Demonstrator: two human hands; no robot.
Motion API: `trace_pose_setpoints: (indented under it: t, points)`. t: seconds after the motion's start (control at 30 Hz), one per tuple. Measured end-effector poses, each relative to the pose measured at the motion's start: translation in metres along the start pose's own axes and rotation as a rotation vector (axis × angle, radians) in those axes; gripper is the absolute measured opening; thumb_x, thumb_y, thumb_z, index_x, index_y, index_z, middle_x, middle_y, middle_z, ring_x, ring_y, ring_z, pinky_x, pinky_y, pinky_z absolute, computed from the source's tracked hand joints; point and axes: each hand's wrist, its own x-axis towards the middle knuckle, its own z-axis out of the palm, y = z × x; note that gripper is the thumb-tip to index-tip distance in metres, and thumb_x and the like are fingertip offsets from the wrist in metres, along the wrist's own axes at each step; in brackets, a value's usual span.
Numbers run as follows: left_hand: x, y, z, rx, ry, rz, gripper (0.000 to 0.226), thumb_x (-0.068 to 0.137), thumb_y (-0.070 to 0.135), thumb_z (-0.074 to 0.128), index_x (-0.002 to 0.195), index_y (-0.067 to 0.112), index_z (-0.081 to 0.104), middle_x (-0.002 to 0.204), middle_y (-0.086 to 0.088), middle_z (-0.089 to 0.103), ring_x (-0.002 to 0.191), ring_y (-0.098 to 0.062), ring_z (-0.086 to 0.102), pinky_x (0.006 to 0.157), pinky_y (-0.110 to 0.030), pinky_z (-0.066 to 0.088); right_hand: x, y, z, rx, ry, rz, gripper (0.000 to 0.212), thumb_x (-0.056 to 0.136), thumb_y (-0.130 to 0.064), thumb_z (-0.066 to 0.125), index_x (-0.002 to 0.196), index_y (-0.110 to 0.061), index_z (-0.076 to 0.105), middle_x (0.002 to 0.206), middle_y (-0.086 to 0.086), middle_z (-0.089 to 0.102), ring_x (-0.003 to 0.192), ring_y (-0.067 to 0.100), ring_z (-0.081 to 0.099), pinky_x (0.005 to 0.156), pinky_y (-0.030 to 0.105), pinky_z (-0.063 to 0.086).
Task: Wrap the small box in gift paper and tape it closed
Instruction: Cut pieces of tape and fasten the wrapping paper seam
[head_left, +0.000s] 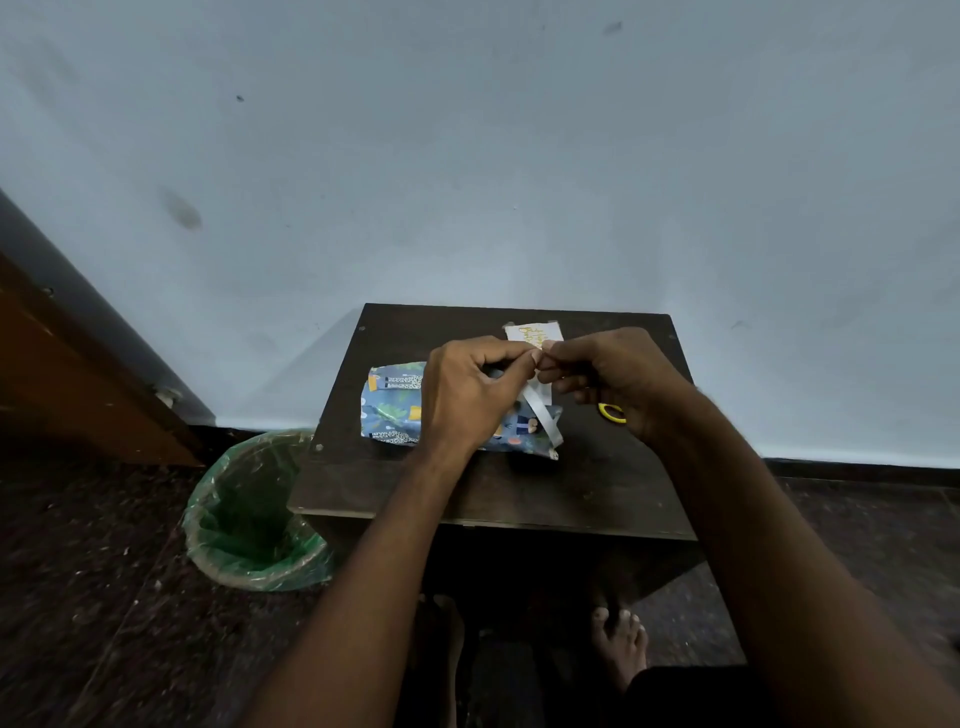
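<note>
- A pale blue-grey wall (467, 145) fills the upper half of the frame, matte, with a few dark smudges.
- A dark speckled floor (104, 597) runs across the bottom; bare toes (621, 631) show at the lower centre.
- A brown wooden panel (78, 379) slants down the left edge.
- The counter (597, 493), a small dark wooden rectangle with a flat, worn top, sits at the centre against the wall.
- A round bin (249, 519) stands on the floor just left of the counter, lined with a shiny green plastic bag; what it holds cannot be told.
- The wrapped box (392, 405) lies on the counter left of centre, covered in glossy blue gift paper printed with leaves and spotted animals; its right part is hidden under the left hand.
- The left hand (470, 395) hovers over the box, fingers curled, thumb and forefinger pinching the top of the tape.
- The right hand (613, 379) meets it fingertip to fingertip, also pinching the tape's upper end.
- A white card (535, 335) with yellow lettering lies at the far edge of the counter, behind the hands.
- A strip of clear tape (543, 415) hangs from the pinch down across the box's right end.
- A yellow loop, seemingly a scissors handle (612, 413), peeks from under the right hand.
</note>
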Motion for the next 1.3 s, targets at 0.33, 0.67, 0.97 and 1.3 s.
trace_pose_setpoints:
  t: [0.33, 0.67, 0.97, 1.3]
  points:
    - [-0.001, -0.007, 0.003, 0.08, -0.016, 0.038, 0.015, 0.089, 0.036, 0.083, 0.098, 0.025, 0.088, 0.084, 0.014, 0.079, 0.075, -0.005, 0.074, 0.059, -0.038, 0.059, -0.001, 0.002, -0.001, -0.05, 0.03, -0.11, 0.01, 0.088, -0.005, 0.076, 0.079, -0.004, 0.08, 0.083, 0.014, 0.079, 0.066, 0.016, 0.068, 0.054, 0.022, 0.051]
    - [-0.001, -0.01, 0.008, 0.095, -0.009, 0.079, 0.021, 0.093, 0.037, 0.078, 0.107, 0.024, 0.086, 0.087, 0.01, 0.079, 0.078, -0.009, 0.074, 0.062, -0.04, 0.059, 0.004, 0.002, 0.006, 0.131, -0.057, 0.145, 0.009, 0.084, -0.011, 0.068, 0.087, -0.007, 0.076, 0.083, 0.006, 0.076, 0.062, 0.011, 0.065, 0.053, 0.021, 0.045]
    - [-0.003, -0.009, 0.007, 0.058, 0.022, 0.03, 0.014, 0.087, 0.031, 0.085, 0.099, 0.023, 0.087, 0.093, 0.011, 0.082, 0.083, -0.003, 0.077, 0.068, -0.039, 0.064, 0.002, 0.002, 0.004, 0.055, 0.062, 0.062, 0.016, 0.081, -0.008, 0.081, 0.094, 0.0, 0.077, 0.085, 0.013, 0.08, 0.062, 0.016, 0.067, 0.051, 0.022, 0.043]
    - [0.0, -0.008, -0.002, 0.097, -0.039, 0.022, 0.02, 0.083, 0.039, 0.088, 0.098, 0.027, 0.087, 0.085, 0.014, 0.081, 0.072, -0.003, 0.075, 0.06, -0.038, 0.063, 0.002, 0.005, 0.003, -0.086, 0.019, -0.065, 0.017, 0.081, -0.012, 0.084, 0.088, 0.003, 0.079, 0.08, 0.014, 0.079, 0.07, 0.017, 0.069, 0.05, 0.022, 0.043]
